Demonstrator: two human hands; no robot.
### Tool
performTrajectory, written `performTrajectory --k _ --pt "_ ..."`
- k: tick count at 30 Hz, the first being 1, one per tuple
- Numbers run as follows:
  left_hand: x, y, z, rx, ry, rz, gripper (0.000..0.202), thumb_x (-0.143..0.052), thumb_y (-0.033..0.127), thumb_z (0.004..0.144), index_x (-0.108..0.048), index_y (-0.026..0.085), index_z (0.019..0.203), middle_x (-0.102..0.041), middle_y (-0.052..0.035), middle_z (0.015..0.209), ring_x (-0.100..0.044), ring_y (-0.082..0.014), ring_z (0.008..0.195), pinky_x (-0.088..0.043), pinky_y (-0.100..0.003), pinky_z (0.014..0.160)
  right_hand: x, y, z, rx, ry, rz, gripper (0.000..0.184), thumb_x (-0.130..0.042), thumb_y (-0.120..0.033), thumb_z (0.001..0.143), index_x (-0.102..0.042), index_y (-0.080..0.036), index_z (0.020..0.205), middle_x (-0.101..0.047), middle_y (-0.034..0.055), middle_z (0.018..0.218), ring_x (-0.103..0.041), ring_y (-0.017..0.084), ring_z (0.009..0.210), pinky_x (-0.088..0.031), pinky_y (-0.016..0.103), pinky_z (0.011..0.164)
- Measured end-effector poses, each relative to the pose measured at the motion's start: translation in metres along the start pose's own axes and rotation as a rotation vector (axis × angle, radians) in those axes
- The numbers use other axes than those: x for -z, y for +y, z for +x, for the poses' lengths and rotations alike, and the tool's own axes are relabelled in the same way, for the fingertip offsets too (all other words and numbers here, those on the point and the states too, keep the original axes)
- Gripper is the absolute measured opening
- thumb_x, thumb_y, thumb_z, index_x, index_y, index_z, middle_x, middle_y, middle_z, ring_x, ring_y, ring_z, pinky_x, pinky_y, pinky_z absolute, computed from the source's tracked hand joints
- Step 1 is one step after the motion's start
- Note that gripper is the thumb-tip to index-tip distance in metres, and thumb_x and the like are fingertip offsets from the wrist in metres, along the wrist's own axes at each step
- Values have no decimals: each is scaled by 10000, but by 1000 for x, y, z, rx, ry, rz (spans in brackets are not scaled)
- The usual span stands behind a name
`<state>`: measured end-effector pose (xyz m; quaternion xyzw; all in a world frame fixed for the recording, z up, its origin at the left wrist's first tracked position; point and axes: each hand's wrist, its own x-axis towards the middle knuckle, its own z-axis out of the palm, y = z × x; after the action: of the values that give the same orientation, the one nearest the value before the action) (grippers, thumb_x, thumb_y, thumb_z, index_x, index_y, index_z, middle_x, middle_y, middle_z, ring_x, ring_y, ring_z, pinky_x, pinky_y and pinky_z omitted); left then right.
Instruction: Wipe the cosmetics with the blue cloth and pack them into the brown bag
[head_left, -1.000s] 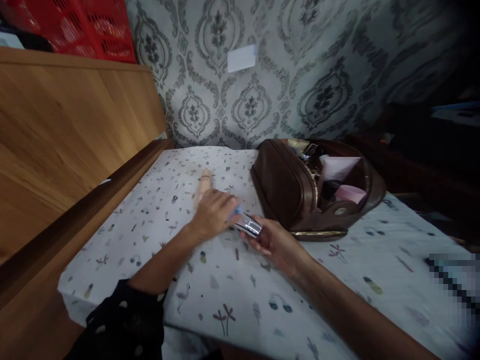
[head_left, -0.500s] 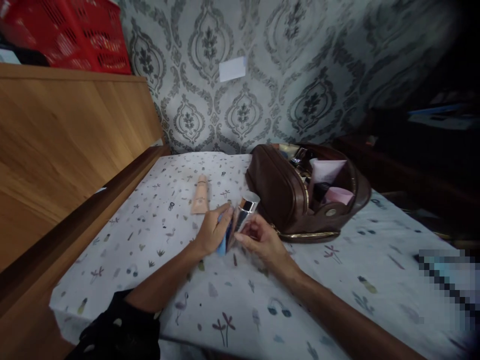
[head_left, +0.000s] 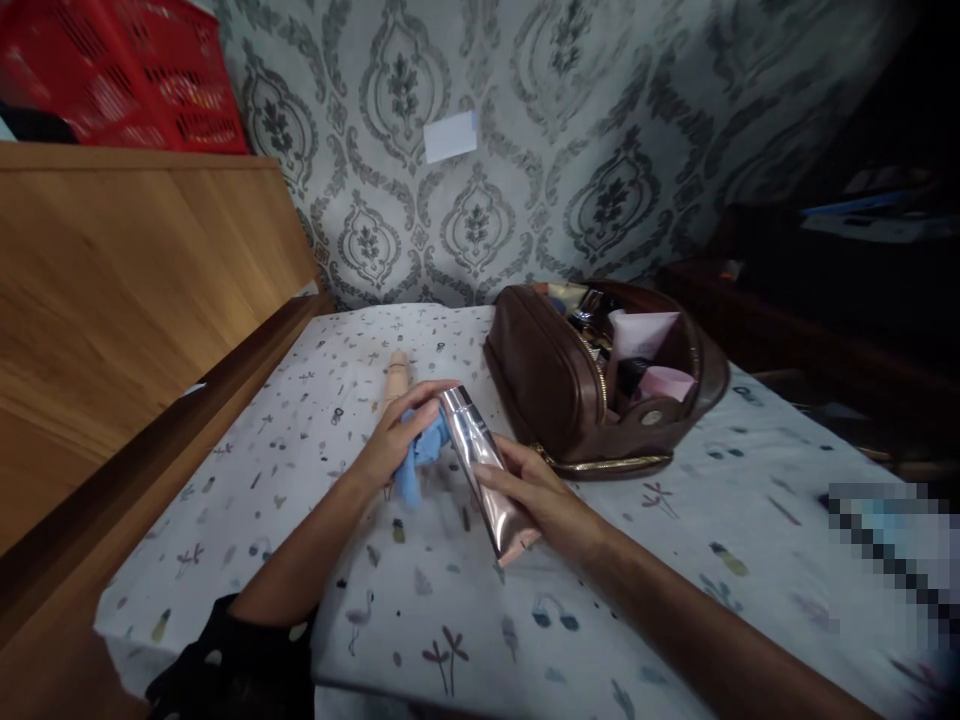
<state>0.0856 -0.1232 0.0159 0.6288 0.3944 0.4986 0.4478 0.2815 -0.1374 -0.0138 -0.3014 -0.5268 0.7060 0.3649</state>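
Both hands meet above a white table cover point(head_left: 262, 470) printed with small plants, birds and pineapples. Behind stands a wall point(head_left: 517, 60) papered in grey damask, with a white card point(head_left: 450, 137) on it; a wooden panel point(head_left: 135, 260) rises at the left, a red slatted basket point(head_left: 150, 85) on top. The person's left hand point(head_left: 396, 430), palm down, grips a crumpled blue cloth point(head_left: 429, 440) at the cap end of a shiny metallic tube point(head_left: 476, 447). The right hand point(head_left: 544, 500), thumb on top, grasps that tube by its body, tilted, its flat crimped end toward the person. Beyond the left hand lies a matte peach tube point(head_left: 396, 374). At the right, a brown smooth-sided bag point(head_left: 536, 370) gapes along its gold zipper.
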Motion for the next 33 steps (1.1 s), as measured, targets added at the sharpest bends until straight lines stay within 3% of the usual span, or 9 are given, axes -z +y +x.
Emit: performTrajectory --k 4,7,10,16,20,25,29,33 --pt "6 8 0 64 -114 -21 447 -612 454 900 -663 183 1252 -706 -66 1090 -636 -233 1009 -478 -305 887 -2 -5 -4 -137 -187 146 492 -774 -495 753 -538 -205 1072 -710 29 795 -683 168 654 -537 274 585" --pt "8 9 0 89 -156 -14 450 -623 480 887 -683 178 1214 -710 -69 1096 -640 -226 989 -476 -297 877 -2 -8 -7 -176 -226 140 522 -784 -481 753 -512 -208 1105 -714 33 823 -702 173 664 -550 259 544" --pt "9 6 1 103 -111 -2 445 -653 507 849 -697 165 1130 -711 -67 1028 -633 -219 941 -475 -292 838 -1 -9 -6 -189 -211 83 560 -788 -513 730 -503 -213 1107 -691 16 822 -692 178 638 -529 246 455" --pt "9 -3 4 23 -17 94 310 -706 476 790 -632 182 856 -611 6 827 -560 -162 820 -439 -251 769 1 4 3 -28 -45 -181 468 -812 -461 696 -490 -209 923 -551 -56 689 -643 142 603 -444 194 427" --pt "9 -2 4 40 -33 86 340 -682 486 810 -672 185 967 -642 -16 916 -579 -184 892 -446 -270 825 2 3 3 -15 -38 -218 466 -789 -484 705 -512 -202 952 -548 -45 723 -630 156 650 -459 227 475" --pt "10 2 1 75 -98 -10 415 -681 486 823 -702 183 1107 -690 -54 1040 -614 -208 946 -464 -279 849 -2 -9 -3 88 8 -210 444 -747 -494 758 -594 -196 1048 -632 12 902 -620 172 843 -501 268 686" --pt "8 2 -1 85 -126 -36 392 -700 464 822 -718 184 1096 -697 -49 1004 -622 -196 916 -473 -268 832 -7 -8 -6 -2 -13 -39 531 -805 -484 702 -582 -212 1100 -629 -18 825 -599 141 715 -476 253 626" --pt "3 -2 -1 126 -77 -57 422 -709 493 812 -718 174 1088 -707 -59 1008 -630 -194 888 -487 -271 811 -8 -2 -5 -38 -33 59 571 -816 -508 677 -589 -199 1099 -616 -21 819 -551 119 629 -462 259 603"
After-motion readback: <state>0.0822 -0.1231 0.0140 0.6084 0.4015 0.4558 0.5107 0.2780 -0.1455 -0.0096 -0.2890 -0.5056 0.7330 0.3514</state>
